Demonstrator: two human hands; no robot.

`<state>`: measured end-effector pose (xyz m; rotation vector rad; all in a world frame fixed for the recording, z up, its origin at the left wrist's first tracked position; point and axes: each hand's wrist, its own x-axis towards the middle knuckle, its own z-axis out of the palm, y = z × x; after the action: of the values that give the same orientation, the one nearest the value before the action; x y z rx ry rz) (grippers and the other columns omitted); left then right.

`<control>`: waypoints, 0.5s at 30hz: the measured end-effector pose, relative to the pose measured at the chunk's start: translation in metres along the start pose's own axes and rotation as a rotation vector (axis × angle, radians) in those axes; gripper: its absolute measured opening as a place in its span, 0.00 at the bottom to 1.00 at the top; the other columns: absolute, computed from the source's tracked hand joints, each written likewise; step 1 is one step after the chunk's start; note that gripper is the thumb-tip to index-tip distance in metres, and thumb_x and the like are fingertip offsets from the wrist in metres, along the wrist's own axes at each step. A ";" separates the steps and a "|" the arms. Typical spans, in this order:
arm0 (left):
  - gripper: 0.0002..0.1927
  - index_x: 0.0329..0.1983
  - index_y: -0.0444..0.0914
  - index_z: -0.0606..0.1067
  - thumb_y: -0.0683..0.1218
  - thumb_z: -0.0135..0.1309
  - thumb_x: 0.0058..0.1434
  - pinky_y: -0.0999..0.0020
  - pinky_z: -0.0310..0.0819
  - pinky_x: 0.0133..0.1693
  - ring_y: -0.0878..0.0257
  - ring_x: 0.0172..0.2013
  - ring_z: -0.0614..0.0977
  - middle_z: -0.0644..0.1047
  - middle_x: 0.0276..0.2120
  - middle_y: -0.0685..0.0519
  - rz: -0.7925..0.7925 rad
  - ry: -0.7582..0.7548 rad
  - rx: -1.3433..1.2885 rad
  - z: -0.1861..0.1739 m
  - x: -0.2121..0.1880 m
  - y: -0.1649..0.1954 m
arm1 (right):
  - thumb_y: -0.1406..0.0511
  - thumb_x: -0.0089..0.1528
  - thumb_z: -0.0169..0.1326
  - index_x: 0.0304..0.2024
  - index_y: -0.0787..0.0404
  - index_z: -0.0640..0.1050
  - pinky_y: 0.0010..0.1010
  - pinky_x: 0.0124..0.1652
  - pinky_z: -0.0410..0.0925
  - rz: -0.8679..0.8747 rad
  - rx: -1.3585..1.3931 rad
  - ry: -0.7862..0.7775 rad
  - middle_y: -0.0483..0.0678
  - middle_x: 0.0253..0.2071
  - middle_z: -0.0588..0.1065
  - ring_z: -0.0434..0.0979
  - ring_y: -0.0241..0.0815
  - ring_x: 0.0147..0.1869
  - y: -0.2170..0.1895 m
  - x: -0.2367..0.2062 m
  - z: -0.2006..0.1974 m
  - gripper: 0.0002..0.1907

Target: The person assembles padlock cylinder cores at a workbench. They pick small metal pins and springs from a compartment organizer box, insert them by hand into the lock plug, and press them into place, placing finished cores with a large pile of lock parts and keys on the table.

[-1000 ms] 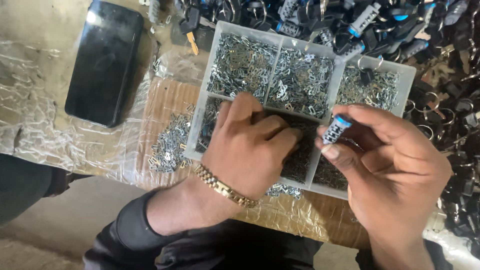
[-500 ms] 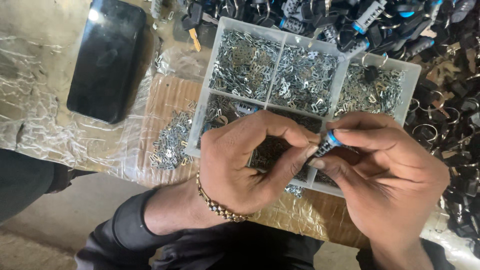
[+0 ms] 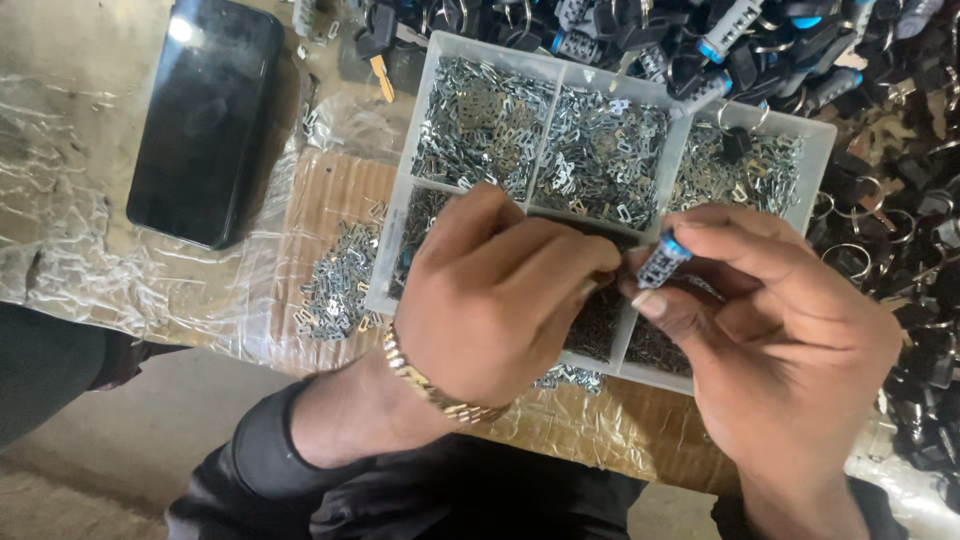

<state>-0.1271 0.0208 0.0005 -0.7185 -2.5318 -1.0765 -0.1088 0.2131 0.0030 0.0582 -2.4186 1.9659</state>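
Pinching a small grey cylinder with a blue end (image 3: 662, 260) between thumb and fingertips, the right hand (image 3: 770, 340) holds it above the front compartments of a clear divided tray (image 3: 815, 150). Left hand (image 3: 500, 300) curled, fingertips pressed together right at the cylinder's lower end; whether they grip a small part cannot be told. Tray compartments hold small metal clips. Loose clips (image 3: 335, 285) lie on the desk just left of the tray. Black phone (image 3: 205, 120) lies further left.
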 end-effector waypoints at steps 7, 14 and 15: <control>0.08 0.44 0.36 0.76 0.41 0.65 0.68 0.77 0.84 0.38 0.69 0.37 0.88 0.83 0.38 0.52 -0.371 0.077 -0.588 0.004 -0.020 0.010 | 0.80 0.56 0.63 0.46 0.71 0.77 0.19 0.36 0.78 0.001 -0.102 -0.037 0.59 0.51 0.76 0.83 0.38 0.46 0.007 -0.005 -0.005 0.16; 0.12 0.43 0.36 0.74 0.44 0.67 0.67 0.79 0.82 0.34 0.72 0.33 0.88 0.83 0.33 0.55 -0.396 0.079 -0.542 0.008 -0.026 0.008 | 0.80 0.56 0.64 0.43 0.70 0.77 0.19 0.38 0.79 0.006 -0.069 -0.048 0.56 0.48 0.76 0.82 0.36 0.45 0.009 -0.010 -0.007 0.14; 0.12 0.42 0.36 0.74 0.44 0.67 0.67 0.78 0.81 0.33 0.72 0.32 0.88 0.83 0.33 0.55 -0.404 0.070 -0.544 0.008 -0.026 0.007 | 0.80 0.55 0.64 0.42 0.70 0.78 0.19 0.38 0.78 0.003 -0.089 -0.049 0.56 0.48 0.76 0.83 0.36 0.45 0.009 -0.010 -0.007 0.14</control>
<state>-0.1018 0.0228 -0.0128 -0.2712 -2.3887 -1.9301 -0.0996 0.2215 -0.0050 0.1024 -2.5350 1.8765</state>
